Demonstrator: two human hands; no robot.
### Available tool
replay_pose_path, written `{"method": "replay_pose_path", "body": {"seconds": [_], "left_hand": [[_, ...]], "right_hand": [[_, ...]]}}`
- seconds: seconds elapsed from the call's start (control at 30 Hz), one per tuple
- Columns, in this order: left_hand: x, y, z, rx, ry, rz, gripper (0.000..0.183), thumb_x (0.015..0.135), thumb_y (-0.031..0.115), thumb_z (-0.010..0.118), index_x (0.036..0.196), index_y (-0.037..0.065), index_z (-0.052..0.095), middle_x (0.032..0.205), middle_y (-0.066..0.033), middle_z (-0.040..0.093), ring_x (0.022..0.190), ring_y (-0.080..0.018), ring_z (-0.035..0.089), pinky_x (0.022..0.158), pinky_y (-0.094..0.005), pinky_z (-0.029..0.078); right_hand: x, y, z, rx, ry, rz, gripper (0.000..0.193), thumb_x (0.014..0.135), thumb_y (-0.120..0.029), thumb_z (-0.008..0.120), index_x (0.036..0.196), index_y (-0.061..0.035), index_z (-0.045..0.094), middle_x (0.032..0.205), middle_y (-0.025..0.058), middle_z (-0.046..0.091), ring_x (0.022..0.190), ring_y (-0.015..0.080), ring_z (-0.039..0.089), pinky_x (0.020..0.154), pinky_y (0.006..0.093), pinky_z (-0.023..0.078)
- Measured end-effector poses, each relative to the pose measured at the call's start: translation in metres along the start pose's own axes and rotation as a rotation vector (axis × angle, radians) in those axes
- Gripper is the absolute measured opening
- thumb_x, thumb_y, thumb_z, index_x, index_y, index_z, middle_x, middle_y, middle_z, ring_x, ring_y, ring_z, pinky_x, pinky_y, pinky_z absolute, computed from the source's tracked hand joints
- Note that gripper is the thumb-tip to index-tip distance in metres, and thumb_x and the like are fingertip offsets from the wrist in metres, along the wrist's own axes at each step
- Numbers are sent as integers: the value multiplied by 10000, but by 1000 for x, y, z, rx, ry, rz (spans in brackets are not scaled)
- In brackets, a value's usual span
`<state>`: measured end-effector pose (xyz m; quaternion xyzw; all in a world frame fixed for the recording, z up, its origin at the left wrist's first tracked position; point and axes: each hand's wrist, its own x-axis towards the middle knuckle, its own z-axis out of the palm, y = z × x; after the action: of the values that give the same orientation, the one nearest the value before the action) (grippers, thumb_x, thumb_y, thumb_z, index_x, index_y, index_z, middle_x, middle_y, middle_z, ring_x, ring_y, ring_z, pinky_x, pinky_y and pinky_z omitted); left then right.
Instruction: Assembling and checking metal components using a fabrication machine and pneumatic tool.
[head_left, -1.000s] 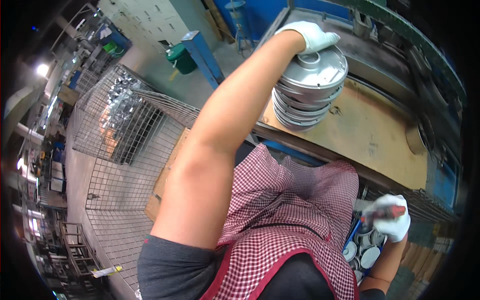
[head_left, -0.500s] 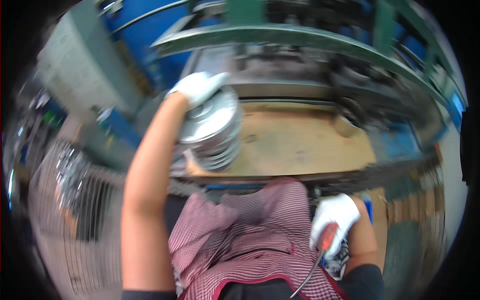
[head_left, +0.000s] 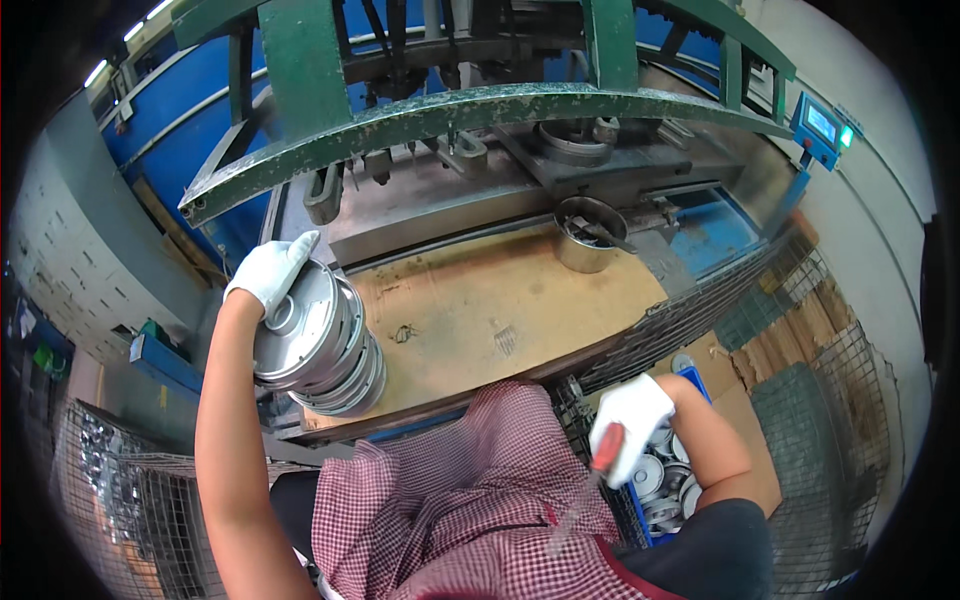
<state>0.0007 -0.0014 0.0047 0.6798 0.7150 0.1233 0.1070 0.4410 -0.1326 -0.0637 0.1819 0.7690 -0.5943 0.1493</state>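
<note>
My left hand [head_left: 268, 276], in a white glove, lies on the far edge of the top disc in a stack of round silvery metal discs [head_left: 345, 375]. Its fingers are closed at the rim; their undersides are hidden. The stack stands at the left end of a tan work board [head_left: 450, 330]. My right hand [head_left: 632, 425], also in a white glove, grips a tool by its red handle [head_left: 608, 448]. The tool's thin shaft [head_left: 572, 522] points down toward my checked apron, and its tip is blurred.
A metal pot [head_left: 586, 235] with dark tools inside stands at the board's far right. A green machine frame [head_left: 480, 108] crosses above the bench. Below my right arm, a blue crate [head_left: 637, 515] holds several round metal parts. A control box [head_left: 820, 130] hangs at the right wall.
The view has swung, so the bench and stack sit farther left and the crate shows more. My left hand stays at the stack's top; the right keeps hold of the red-handled tool.
</note>
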Motion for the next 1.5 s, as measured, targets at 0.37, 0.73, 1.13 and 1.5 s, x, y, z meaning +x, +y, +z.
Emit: {"method": "replay_pose_path", "body": {"seconds": [0.37,0.73,1.13,1.5], "left_hand": [[-7,1,-3,-2,-9,-56,692,948,596,359,926,-1,709,943,-255,666,935,-428,616,872,-437,450],[-6,2,1,16,12,-3,705,948,599,347,929,-2,714,924,-260,666,936,-431,616,879,-435,450],[-10,4,2,-37,-8,-19,697,951,591,347,937,-1,714,949,-261,667,948,-422,620,880,-428,452],[-10,6,1,-6,-27,-2,704,954,587,327,944,-1,716,966,-266,662,965,-428,613,899,-434,444]], "right_hand": [[-41,5,-26,92,1009,215,504,783,-443,747,1117,-72,683,880,39,705,734,117,638,595,290,518],[-72,36,-216,-102,1645,858,553,816,-502,623,1003,16,672,963,224,682,940,381,643,825,422,488],[-47,39,-236,-327,1639,1031,524,835,-487,601,1096,-39,677,1128,235,635,1073,396,601,903,428,477],[-2,23,-236,-487,1469,873,460,867,-447,525,1063,-61,679,1119,246,625,1049,410,592,882,448,474]]}}
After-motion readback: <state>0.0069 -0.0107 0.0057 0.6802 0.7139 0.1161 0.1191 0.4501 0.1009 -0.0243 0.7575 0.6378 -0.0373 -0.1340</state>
